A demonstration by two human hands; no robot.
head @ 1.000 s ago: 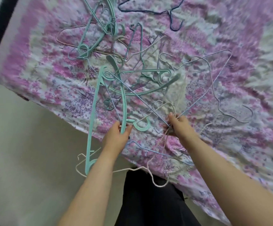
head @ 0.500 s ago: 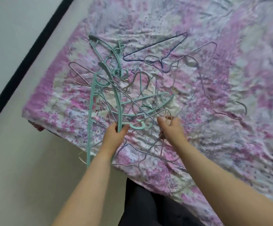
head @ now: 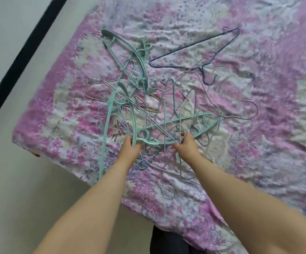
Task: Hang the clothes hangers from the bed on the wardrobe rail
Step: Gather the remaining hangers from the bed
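On the bed lay the tangled hangers. Left hand, fingers clenched around a teal hanger near its hook. Right hand, fingers pinched on thin wire hangers in the pile. A dark blue hanger lay just beyond.

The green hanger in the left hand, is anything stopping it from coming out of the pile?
Yes. The left hand grips the green hanger, but thin wire hangers cross over and thread through it. The right hand holds some. The wardrobe rail isn't in view.
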